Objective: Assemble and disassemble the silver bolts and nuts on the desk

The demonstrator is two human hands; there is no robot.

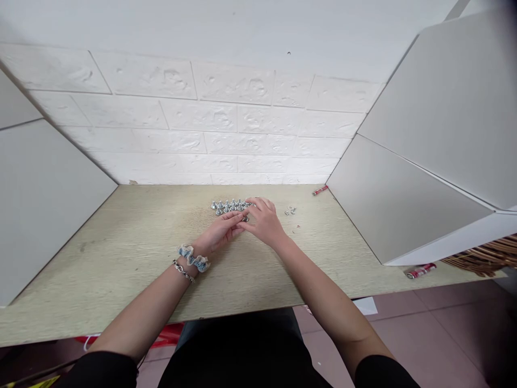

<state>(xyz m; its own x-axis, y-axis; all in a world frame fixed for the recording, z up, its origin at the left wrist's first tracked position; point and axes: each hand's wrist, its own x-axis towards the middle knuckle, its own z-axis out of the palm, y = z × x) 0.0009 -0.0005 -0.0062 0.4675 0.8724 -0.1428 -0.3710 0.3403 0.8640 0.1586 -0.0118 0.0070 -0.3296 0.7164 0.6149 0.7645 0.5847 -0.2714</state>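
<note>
Two hands met at a tabletop (218,280) over one small metal part (245,219). The left hand (223,230) appeared to pinch it between thumb and fingertips, nearly closed; the right hand (262,218) arched over it, fingers curled and thumb beside the part, though whether it also gripped could not be told. The step in hand looked like close fingertip work on that single part, and the next move seemed to call for a steady left pinch and small, careful motions of the right fingers.

Just beyond the fingertips, screws (233,207) stood upright in two rows; at least nine showed, four in front and five behind, with an exact count blocked by the right hand. Three loose bits (293,211), too small to identify surely, lay to the right. Two red cylinders (421,271) rested farther right, one near the wall (220,143), one near the front edge. One scrunchie (194,257) and one bracelet (183,271) circled the left wrist.
</note>
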